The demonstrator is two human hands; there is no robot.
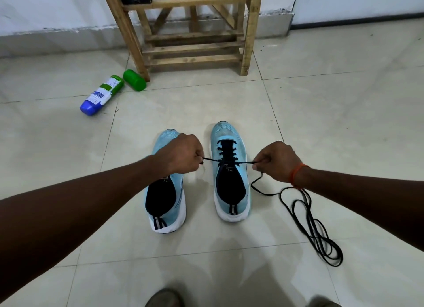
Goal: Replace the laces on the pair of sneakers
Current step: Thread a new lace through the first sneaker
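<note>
Two light-blue sneakers stand side by side on the floor, toes pointing away from me. The right sneaker (231,169) has a black lace (226,154) threaded through its eyelets. My left hand (181,154) pinches one end of that lace, pulled out to the left over the left sneaker (165,192). The other end, pulled to the right, is pinched by my right hand (275,162). My left hand hides the lacing area of the left sneaker. A loose black lace (314,228) lies coiled on the floor to the right, trailing up under my right hand.
A wooden rack (192,28) stands against the wall ahead. To its left a blue-capped bottle (102,95) and a green container (134,80) lie on the tiled floor (344,100). Both of my feet show at the bottom edge.
</note>
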